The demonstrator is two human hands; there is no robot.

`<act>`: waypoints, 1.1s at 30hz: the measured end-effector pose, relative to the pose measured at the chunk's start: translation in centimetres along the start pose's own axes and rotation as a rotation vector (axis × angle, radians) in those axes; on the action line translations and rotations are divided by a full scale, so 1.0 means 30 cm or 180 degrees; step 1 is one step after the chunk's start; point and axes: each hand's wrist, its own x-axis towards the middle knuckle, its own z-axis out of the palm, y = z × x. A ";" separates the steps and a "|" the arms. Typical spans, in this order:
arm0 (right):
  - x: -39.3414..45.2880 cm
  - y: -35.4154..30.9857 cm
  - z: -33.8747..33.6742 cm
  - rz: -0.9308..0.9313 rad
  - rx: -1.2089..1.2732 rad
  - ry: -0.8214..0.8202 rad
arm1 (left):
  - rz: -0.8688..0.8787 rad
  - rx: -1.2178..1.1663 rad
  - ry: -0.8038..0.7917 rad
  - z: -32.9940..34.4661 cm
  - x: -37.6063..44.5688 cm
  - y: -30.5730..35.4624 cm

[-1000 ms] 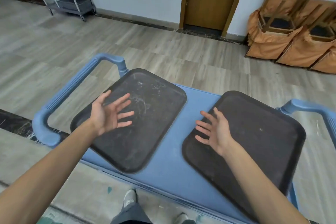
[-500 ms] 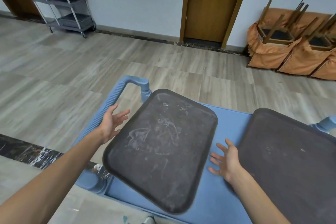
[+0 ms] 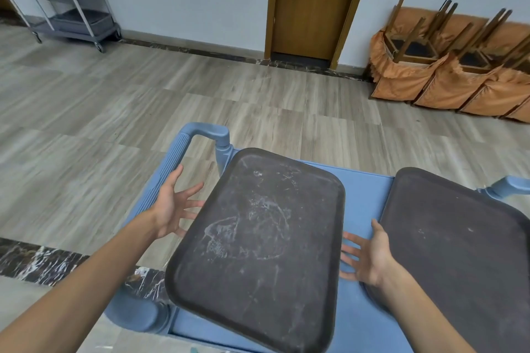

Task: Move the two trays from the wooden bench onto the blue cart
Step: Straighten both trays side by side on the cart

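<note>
Now flanking the left tray (image 3: 258, 243) rather than hovering above the two trays as a second ago: left hand (image 3: 172, 209) spread wide at the tray's left edge, fingers fanned toward the rim, just beside the ribbed handle (image 3: 172, 169) of the blue cart (image 3: 364, 195); right hand (image 3: 370, 255) likewise wide and holding nothing, set in the strip of bare cart top between the two trays, fingers pointing at the left tray's right rim. Hard to say whether either hand actually touches the rim or only stands just beside it. Both trays down on the blue cart, side by side but apart, the scuffed left one skewed so its near corner juts past the cart's front edge, the right tray (image 3: 459, 252) running out of view at the lower right. No wooden bench in sight, only grey plank floor, a brown door (image 3: 309, 3), a metal shelf trolley (image 3: 66, 0) at far left and upturned chairs in orange covers (image 3: 459, 66) along the wall. Judged from the layout, transfer itself done; a bracketing pose on either side of the left tray suggesting a squaring-up or nudge further onto the cart. Main risk, by the look of it, an overhanging corner tipping or sliding if the cart rolls.
</note>
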 end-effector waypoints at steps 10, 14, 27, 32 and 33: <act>0.018 -0.105 -0.071 -0.0005 -0.0364 0.0056 | 0.0107 -0.0638 -0.0172 0.081 -0.029 -0.156; 0.020 -0.109 -0.086 -0.0032 -0.0379 -0.0089 | 0.0179 -0.0681 -0.0162 0.128 -0.055 -0.178; -0.125 0.314 -0.056 -0.2270 -0.3633 -0.0361 | 0.1794 0.3805 -0.0325 0.280 -0.267 -0.532; -0.153 0.636 -0.028 -0.3102 -0.4798 -0.0831 | 0.2116 0.4203 -0.0181 0.258 -0.321 -0.723; -0.157 0.679 -0.017 -0.3310 -0.4943 -0.0823 | 0.2233 0.4361 -0.0143 0.256 -0.325 -0.753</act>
